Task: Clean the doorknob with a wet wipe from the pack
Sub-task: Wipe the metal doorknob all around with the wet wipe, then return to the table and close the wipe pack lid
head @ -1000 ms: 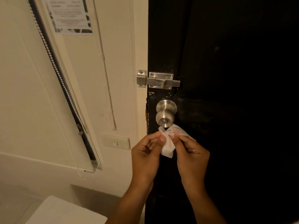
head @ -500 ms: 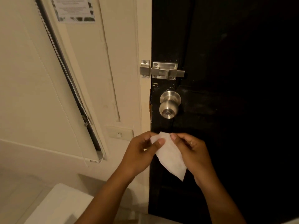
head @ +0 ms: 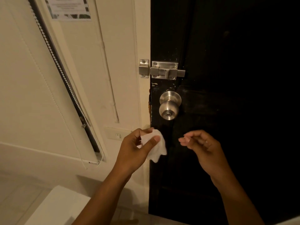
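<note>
Left hand point(head: 134, 148) grips the wet wipe point(head: 156, 146): thumb across its front, fingers curled behind, the white sheet bunched and drooping below the thumb. Right hand point(head: 201, 146) holds nothing; fingers loosely curled and relaxed, tips pointing left toward the wipe, a clear gap between the two hands (a ring shows on one finger).

Both hands sit below the doorknob point(head: 169, 109), apart from it. Wipe is lower left of the knob, not touching it, in front of the door's left edge.

Knob is round brushed metal with a keyhole in its face, mounted on a black door point(head: 235, 95). Above it, a metal slide bolt point(head: 164, 70) spans door edge and cream frame point(head: 143, 38); paint chipped just under the bolt.

Left of the frame: a wall switch point(head: 117, 135), a roller blind point(head: 32, 86) with a bead chain, and a printed notice point(head: 69, 8) high on the wall (text too small to read). Near left corner, a white flat surface point(head: 56, 208).
</note>
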